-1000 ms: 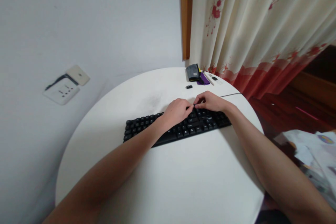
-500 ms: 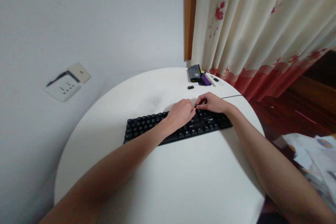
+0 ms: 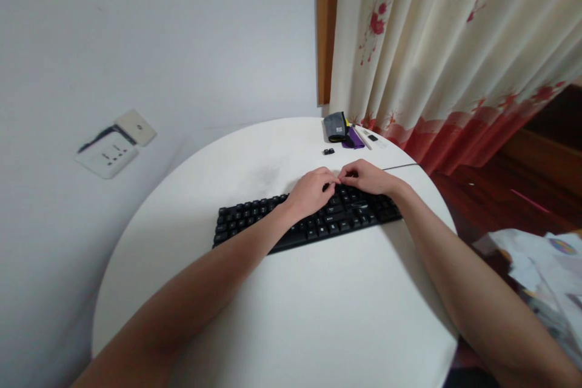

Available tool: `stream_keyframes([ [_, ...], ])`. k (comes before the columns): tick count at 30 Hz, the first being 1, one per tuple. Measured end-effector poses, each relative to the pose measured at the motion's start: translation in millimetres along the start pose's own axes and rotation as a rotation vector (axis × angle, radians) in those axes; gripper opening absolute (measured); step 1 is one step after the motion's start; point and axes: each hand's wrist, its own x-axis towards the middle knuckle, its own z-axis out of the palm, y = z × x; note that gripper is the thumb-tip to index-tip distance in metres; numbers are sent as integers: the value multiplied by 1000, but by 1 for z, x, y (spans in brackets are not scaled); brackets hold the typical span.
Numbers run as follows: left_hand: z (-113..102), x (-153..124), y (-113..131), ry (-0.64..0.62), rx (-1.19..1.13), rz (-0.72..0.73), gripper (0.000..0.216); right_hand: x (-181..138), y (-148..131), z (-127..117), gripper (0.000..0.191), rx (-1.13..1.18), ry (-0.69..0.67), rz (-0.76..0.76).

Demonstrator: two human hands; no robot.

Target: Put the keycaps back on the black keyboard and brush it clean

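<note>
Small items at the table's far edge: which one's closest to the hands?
The tiny black piece, lying alone in front of the grey pouch, nearest the keyboard.

On the table (image 3: 318, 303) lies the keyboard (image 3: 254, 218), left hand (image 3: 311, 191) and right hand (image 3: 368, 176) meeting over its right half. Behind them sits a small piece (image 3: 328, 151), then a pouch (image 3: 335, 126).

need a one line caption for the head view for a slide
Over a black keyboard on a round white table, the left hand and right hand meet fingertip to fingertip.

Keyboard (image 3: 254, 213) key legends are too small to read.
</note>
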Motion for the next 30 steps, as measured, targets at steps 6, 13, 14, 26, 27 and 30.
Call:
stream_keyframes([
  [6, -1, 0, 0, -31, 9, -29, 32, 2, 2, 2, 18, 66, 18, -11],
  [13, -3, 0, 2, -42, 8, -32, 37, 2, 8, 1, 18, 36, 25, 52],
  [14, -3, 0, 2, -45, 9, -36, 37, 2, 9, 0, 19, 31, 23, 53],
  [26, -4, 2, 0, -100, 17, -76, 37, 4, 11, 2, 16, 73, 54, 87],
  [27, -4, 2, 0, -104, 23, -78, 37, 4, 12, 2, 16, 73, 54, 87],
  [30, -4, 1, 1, -110, 58, -70, 38, 5, 14, 3, 14, 69, 44, 86],
])
